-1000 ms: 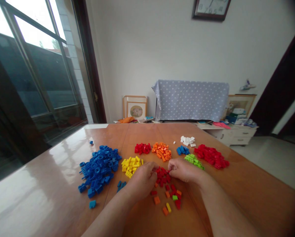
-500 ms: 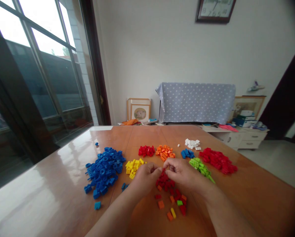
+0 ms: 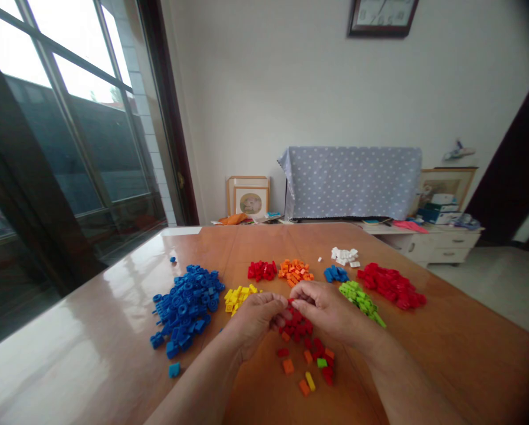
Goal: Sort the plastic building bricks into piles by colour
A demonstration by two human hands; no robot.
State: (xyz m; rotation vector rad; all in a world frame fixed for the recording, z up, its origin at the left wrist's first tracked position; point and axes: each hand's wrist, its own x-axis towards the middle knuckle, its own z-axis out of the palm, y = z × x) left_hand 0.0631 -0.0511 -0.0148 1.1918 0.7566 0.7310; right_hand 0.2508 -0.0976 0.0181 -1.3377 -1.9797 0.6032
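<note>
My left hand (image 3: 260,316) and my right hand (image 3: 321,304) meet at the fingertips over a pile of red bricks (image 3: 300,327). A small red brick (image 3: 291,301) shows between the pinched fingers of both hands; most of it is covered. Nearer to me lie loose pieces: an orange brick (image 3: 288,366), a yellow brick (image 3: 310,381), a green brick (image 3: 321,362) and several more red and orange ones. Just beyond my left hand is a heap of yellow bricks (image 3: 238,298), partly hidden by it. Lime green bricks (image 3: 360,301) lie to the right of my right hand.
On the wooden table (image 3: 114,354), a large blue heap (image 3: 189,307) lies at left and a red heap (image 3: 391,286) at right. Farther back are red (image 3: 262,271), orange (image 3: 295,271), blue (image 3: 335,274) and white (image 3: 344,256) piles. A single light blue brick (image 3: 174,370) lies front left.
My hands have drawn closer together, and the left has turned so that its fingers curl inward below the fingertips. The view has shifted slightly. The piles look the same.
</note>
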